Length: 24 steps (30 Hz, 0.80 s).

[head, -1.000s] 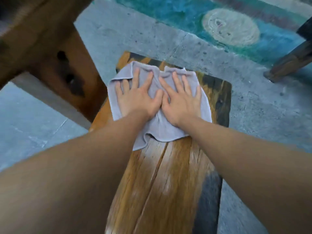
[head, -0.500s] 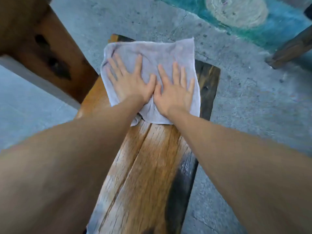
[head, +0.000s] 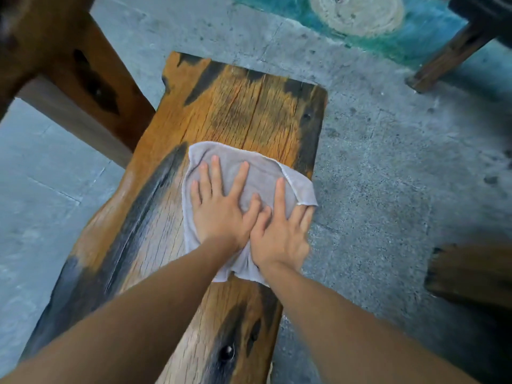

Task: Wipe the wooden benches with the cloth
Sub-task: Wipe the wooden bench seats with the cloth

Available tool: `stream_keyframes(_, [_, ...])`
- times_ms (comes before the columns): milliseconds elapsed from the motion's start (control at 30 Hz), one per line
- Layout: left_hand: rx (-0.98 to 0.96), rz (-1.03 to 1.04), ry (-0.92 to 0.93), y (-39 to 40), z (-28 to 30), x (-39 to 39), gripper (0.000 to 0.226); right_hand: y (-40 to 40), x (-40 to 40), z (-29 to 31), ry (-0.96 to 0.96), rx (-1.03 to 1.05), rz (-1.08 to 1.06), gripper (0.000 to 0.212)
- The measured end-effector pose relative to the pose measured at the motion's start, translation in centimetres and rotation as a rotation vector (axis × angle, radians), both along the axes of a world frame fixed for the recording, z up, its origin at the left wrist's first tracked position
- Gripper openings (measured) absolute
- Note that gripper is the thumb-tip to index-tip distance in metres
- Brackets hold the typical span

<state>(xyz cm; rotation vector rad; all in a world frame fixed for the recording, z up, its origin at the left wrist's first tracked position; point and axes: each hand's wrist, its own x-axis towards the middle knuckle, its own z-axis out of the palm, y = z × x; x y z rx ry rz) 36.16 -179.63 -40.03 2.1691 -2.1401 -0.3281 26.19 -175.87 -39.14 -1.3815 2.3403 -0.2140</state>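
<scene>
A long wooden bench (head: 238, 106), orange-brown with dark scorched patches, runs from the bottom of the view to the upper middle. A grey cloth (head: 260, 173) lies flat on it near its right edge. My left hand (head: 219, 209) presses flat on the cloth with fingers spread. Beside it, thumbs touching, my right hand (head: 279, 234) also presses flat, its outer fingers reaching past the cloth's right corner at the bench edge. The cloth's middle is hidden under both palms.
A thick wooden table leg and beam (head: 83, 65) stand at the upper left beside the bench. Another wooden leg (head: 454, 51) is at the upper right, and a wooden piece (head: 471, 275) at the right edge. Grey concrete floor (head: 388, 162) surrounds, with a teal painted area (head: 388, 31).
Both hands have pulled the cloth back toward me from the bench's far end, leaving that end uncovered. The cloth now sits nearer the right edge.
</scene>
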Motion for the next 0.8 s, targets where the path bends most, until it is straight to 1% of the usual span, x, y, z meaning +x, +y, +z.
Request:
stream_keyframes(33, [-0.003, -0.045, 0.004, -1.5, 0.1, 0.1, 0.07, -0.9, -0.2, 0.0, -0.013, -0.013, -0.027, 0.06])
stream_keyframes(100, [-0.018, -0.073, 0.014, -4.9, 0.2, -0.2, 0.069, -3.7, -0.9, -0.2, -0.031, -0.046, -0.078, 0.061])
stream_keyframes(267, [-0.033, -0.04, 0.012, -12.8, -0.1, -2.5, 0.066, -12.6, -2.9, -0.7, -0.026, -0.082, -0.135, 0.062])
stream_keyframes(367, [-0.018, -0.024, 0.02, -19.3, 0.2, -4.3, 0.064, -19.4, -4.7, -0.8, -0.048, -0.083, -0.159, 0.062])
stream_keyframes(467, [0.021, 0.004, 0.018, -26.5, 0.1, -6.3, 0.064, -27.0, -7.2, -1.2, -0.036, -0.063, -0.148, 0.058])
stream_keyframes(533, [0.064, 0.071, 0.011, -29.5, 0.2, -7.2, 0.068, -30.6, -8.1, -1.0, 0.0, -0.035, -0.09, 0.054])
stream_keyframes(567, [0.057, 0.094, 0.014, -30.1, 0.2, -7.7, 0.069, -31.7, -8.5, -0.9, 0.035, -0.035, -0.031, 0.054])
stream_keyframes(633, [0.006, 0.116, 0.051, -29.2, 0.3, -7.2, 0.068, -32.1, -8.5, -0.6, 0.123, -0.063, 0.155, 0.054])
stream_keyframes(667, [-0.03, 0.13, 0.081, -27.9, 0.2, -6.6, 0.069, -31.4, -8.6, -0.6, 0.149, -0.104, 0.278, 0.053])
stream_keyframes(700, [-0.059, 0.187, 0.092, -26.4, 0.3, -5.4, 0.07, -30.9, -8.4, -0.5, 0.149, -0.143, 0.429, 0.052])
stream_keyframes(800, [-0.047, 0.374, 0.032, -22.6, 0.6, -1.4, 0.069, -29.3, -6.5, 0.6, 0.131, -0.172, 0.854, 0.059])
